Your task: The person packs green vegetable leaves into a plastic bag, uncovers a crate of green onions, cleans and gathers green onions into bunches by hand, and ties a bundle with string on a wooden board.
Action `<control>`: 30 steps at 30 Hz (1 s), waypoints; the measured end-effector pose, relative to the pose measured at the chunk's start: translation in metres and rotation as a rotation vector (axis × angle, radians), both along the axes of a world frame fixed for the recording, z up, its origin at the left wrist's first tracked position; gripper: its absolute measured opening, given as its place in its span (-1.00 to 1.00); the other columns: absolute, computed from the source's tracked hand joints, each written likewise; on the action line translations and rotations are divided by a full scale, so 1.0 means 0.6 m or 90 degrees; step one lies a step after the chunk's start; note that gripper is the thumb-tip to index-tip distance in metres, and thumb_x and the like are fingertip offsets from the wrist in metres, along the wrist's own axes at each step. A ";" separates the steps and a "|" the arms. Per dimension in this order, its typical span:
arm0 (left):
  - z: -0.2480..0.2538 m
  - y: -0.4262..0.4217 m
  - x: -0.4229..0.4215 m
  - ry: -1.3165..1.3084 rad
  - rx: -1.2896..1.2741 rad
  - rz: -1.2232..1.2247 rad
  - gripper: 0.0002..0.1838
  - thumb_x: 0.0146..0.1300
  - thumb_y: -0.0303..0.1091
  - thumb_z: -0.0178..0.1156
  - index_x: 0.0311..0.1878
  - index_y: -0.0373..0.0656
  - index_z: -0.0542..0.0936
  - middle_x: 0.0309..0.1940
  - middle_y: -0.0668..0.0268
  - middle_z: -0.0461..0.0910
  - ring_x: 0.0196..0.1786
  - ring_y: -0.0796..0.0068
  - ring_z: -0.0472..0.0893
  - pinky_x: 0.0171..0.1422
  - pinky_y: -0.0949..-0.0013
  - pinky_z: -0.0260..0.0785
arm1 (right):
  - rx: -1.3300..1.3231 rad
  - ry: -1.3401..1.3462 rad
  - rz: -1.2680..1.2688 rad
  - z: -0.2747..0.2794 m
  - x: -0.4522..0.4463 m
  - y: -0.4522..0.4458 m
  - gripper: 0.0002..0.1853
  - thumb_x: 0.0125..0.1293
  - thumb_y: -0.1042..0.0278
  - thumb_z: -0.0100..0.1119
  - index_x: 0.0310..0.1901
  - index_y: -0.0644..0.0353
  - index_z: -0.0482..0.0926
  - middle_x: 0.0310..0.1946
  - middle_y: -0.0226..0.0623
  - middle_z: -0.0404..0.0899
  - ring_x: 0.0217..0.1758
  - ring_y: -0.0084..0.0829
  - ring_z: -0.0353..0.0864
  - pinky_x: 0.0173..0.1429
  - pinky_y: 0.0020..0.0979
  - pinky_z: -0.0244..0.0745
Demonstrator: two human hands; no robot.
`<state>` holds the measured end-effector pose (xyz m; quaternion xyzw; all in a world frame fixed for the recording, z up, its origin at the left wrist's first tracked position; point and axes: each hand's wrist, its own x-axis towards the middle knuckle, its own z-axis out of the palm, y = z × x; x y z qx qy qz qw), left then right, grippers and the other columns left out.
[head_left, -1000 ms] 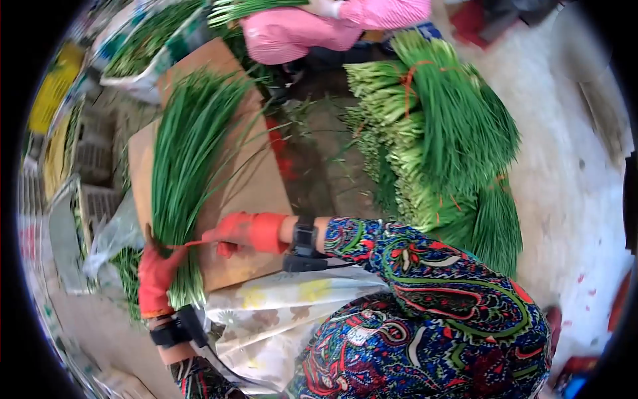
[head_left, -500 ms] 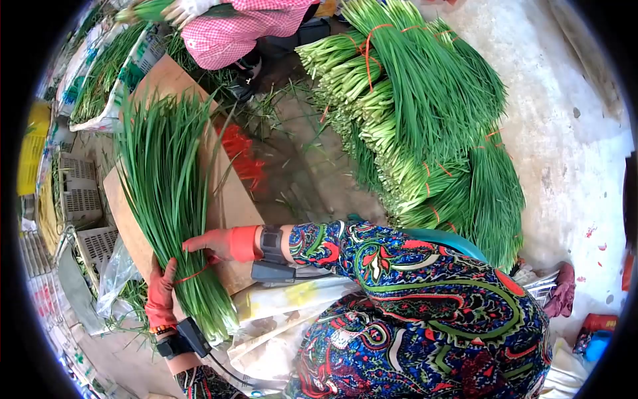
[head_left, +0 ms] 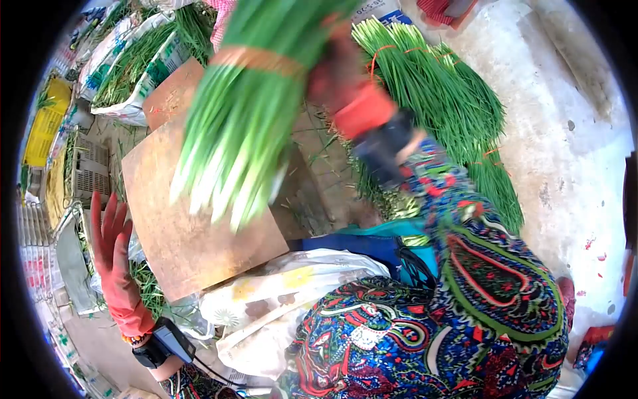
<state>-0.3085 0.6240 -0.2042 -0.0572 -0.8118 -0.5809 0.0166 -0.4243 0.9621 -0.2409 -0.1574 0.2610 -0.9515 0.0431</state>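
A thick bundle of green chives (head_left: 246, 126), tied with an orange band (head_left: 262, 58), hangs in the air over a brown board (head_left: 179, 246). Its pale cut ends point down and toward me. At the bundle's right side is my right hand (head_left: 349, 86) in a red glove, gripping it; motion blurs the hand, and the bundle hides part of its fingers. My left hand (head_left: 118, 266), gloved in red too, is off the board's left edge with fingers spread and nothing in them.
Tied chive bundles (head_left: 438, 93) are piled at the right. White sacks of loose greens (head_left: 126, 73), a yellow crate (head_left: 50, 123) and a grey crate (head_left: 92, 166) line the left. A patterned plastic sheet (head_left: 266, 292) lies before me. Another person's checked clothing (head_left: 221, 16) shows behind the bundle.
My right hand has lifted the chive bundle off the board, up and to the right. My left hand has let go of it and moved left, fingers spreading.
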 end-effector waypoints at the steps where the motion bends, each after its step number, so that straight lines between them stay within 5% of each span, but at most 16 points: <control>1: -0.008 -0.024 0.013 -0.030 0.014 0.033 -0.27 0.21 0.01 -0.01 0.33 -0.12 0.01 0.26 0.10 0.13 0.29 0.25 0.17 0.33 0.23 -0.02 | 0.096 0.031 -0.152 0.031 0.014 0.054 -0.50 0.15 0.09 0.09 0.07 0.19 0.34 0.03 -0.25 0.43 0.09 -0.25 0.40 0.23 -0.12 0.24; 2: -0.019 -0.050 0.028 -0.062 0.028 0.064 -0.30 0.23 -0.01 -0.03 0.33 -0.12 0.01 0.26 0.10 0.14 0.29 0.26 0.17 0.33 0.23 -0.02 | 0.104 0.014 -0.168 0.016 -0.011 0.145 -0.55 0.09 0.15 0.12 0.00 0.17 0.38 0.05 -0.23 0.40 0.10 -0.16 0.37 0.20 0.00 0.23; 3: -0.035 -0.079 0.044 -0.076 0.038 0.081 -0.33 0.25 -0.02 -0.05 0.33 -0.12 0.03 0.25 0.12 0.16 0.29 0.28 0.18 0.34 0.25 -0.02 | 0.146 -0.060 -0.236 0.115 0.062 0.119 -0.57 0.24 0.20 -0.07 0.04 0.34 0.28 -0.12 -0.06 0.46 -0.09 -0.19 0.48 0.10 -0.14 0.39; 4: -0.060 -0.117 0.060 -0.100 0.071 0.097 -0.37 0.27 -0.06 -0.07 0.32 -0.13 0.05 0.25 0.15 0.16 0.28 0.29 0.20 0.33 0.29 0.00 | 0.094 0.017 -0.246 0.102 0.072 0.199 -0.54 0.15 0.24 0.01 0.05 0.31 0.31 -0.10 -0.03 0.46 -0.05 -0.10 0.45 0.14 -0.15 0.32; 5: -0.088 -0.156 0.076 -0.138 0.110 0.110 -0.40 0.29 -0.09 -0.08 0.31 -0.12 0.07 0.25 0.16 0.17 0.27 0.31 0.21 0.32 0.31 0.01 | 0.094 -0.006 -0.275 0.084 0.076 0.316 -0.56 0.15 0.18 0.09 0.04 0.19 0.38 0.02 -0.26 0.44 0.07 -0.25 0.41 0.22 -0.13 0.26; 7: -0.137 -0.232 0.107 -0.188 0.158 0.129 -0.43 0.29 -0.13 -0.09 0.31 -0.12 0.09 0.25 0.17 0.16 0.26 0.32 0.22 0.31 0.33 0.03 | 0.067 -0.098 -0.575 0.084 0.133 0.405 -0.57 0.10 0.25 0.12 0.03 0.20 0.40 0.02 -0.26 0.44 0.07 -0.21 0.40 0.25 -0.11 0.21; 13: -0.193 -0.374 0.161 -0.258 0.155 0.243 -0.45 0.29 -0.14 -0.09 0.29 -0.13 0.13 0.24 0.24 0.18 0.24 0.35 0.26 0.27 0.38 0.08 | -0.003 -0.271 -0.817 -0.029 0.344 0.629 -0.50 0.05 -0.01 0.12 0.01 0.08 0.43 0.00 -0.32 0.44 0.04 -0.15 0.36 0.20 -0.03 0.17; 15: -0.202 -0.410 0.157 -0.255 0.104 0.223 -0.46 0.29 -0.13 -0.09 0.28 -0.11 0.15 0.24 0.27 0.20 0.23 0.36 0.27 0.25 0.39 0.09 | -0.010 -0.356 -0.859 -0.088 0.413 0.696 -0.33 0.07 -0.07 0.10 0.16 0.13 0.26 0.15 -0.18 0.26 0.17 -0.11 0.23 0.26 -0.04 0.11; 16: -0.188 -0.396 0.150 -0.261 0.111 0.238 -0.47 0.29 -0.13 -0.09 0.28 -0.11 0.16 0.23 0.26 0.20 0.23 0.36 0.26 0.26 0.39 0.08 | 0.018 -0.482 -0.932 -0.108 0.437 0.701 -0.28 0.01 -0.22 0.08 0.12 0.11 0.29 0.07 -0.18 0.34 0.06 -0.13 0.32 0.18 -0.13 0.23; 19: -0.140 -0.380 0.127 -0.277 0.122 0.274 -0.49 0.30 -0.18 -0.11 0.29 -0.09 0.15 0.24 0.23 0.19 0.25 0.35 0.24 0.28 0.39 0.04 | -0.013 -0.469 -0.855 -0.235 0.524 0.789 -0.18 -0.09 -0.43 0.00 -0.02 0.21 0.37 -0.08 -0.15 0.44 -0.13 -0.18 0.41 0.03 -0.18 0.34; 30: 0.001 -0.444 0.066 -0.323 -0.078 0.273 -0.45 0.27 -0.08 -0.06 0.30 0.01 0.15 0.24 0.31 0.20 0.24 0.34 0.21 0.25 0.41 0.00 | -0.106 -0.705 -0.860 -0.500 0.609 0.844 -0.14 -0.05 -0.45 -0.11 0.08 0.18 0.31 0.04 -0.14 0.35 -0.02 -0.16 0.34 0.13 -0.16 0.23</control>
